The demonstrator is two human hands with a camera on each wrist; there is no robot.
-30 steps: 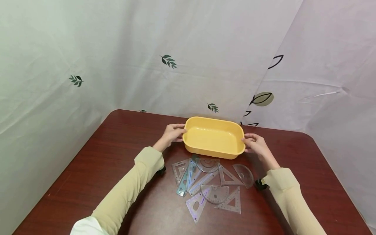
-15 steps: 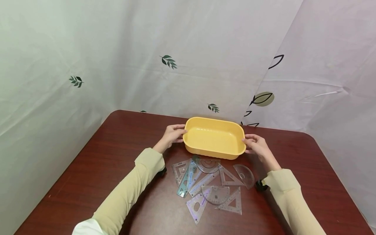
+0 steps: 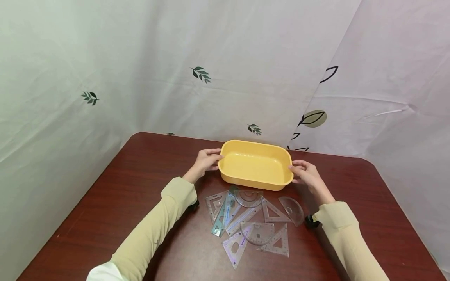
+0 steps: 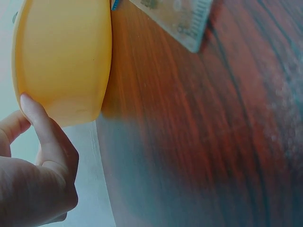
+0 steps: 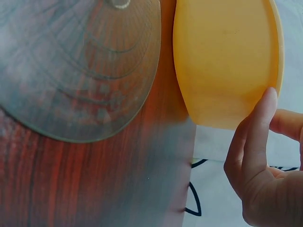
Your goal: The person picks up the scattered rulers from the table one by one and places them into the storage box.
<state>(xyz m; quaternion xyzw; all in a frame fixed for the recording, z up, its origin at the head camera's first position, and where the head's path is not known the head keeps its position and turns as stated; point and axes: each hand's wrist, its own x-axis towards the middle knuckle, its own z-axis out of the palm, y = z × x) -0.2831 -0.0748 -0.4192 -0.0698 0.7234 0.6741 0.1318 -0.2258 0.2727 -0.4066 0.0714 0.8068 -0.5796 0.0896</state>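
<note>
A yellow plastic basin point(image 3: 256, 166), oblong with rounded corners and nothing inside, is at the back of the table. My left hand point(image 3: 205, 161) pinches the rim at its left end; in the left wrist view one fingertip point(image 4: 29, 105) lies over the edge. At the opposite end my right hand point(image 3: 306, 172) pinches the rim in the same way, a fingertip point(image 5: 270, 97) showing over it. In front of the basin lie clear plastic drawing tools: a protractor point(image 3: 258, 233), a second protractor point(image 3: 292, 210), a set square point(image 3: 234, 249), a bluish ruler point(image 3: 218, 224) and several others, partly overlapping.
The dark red-brown wooden table point(image 3: 140, 175) has rounded far corners. Right behind its far edge hangs a pale curtain point(image 3: 225, 97) with a leaf print, close to the back of the basin. Drawing tools cover the table's middle, between both forearms.
</note>
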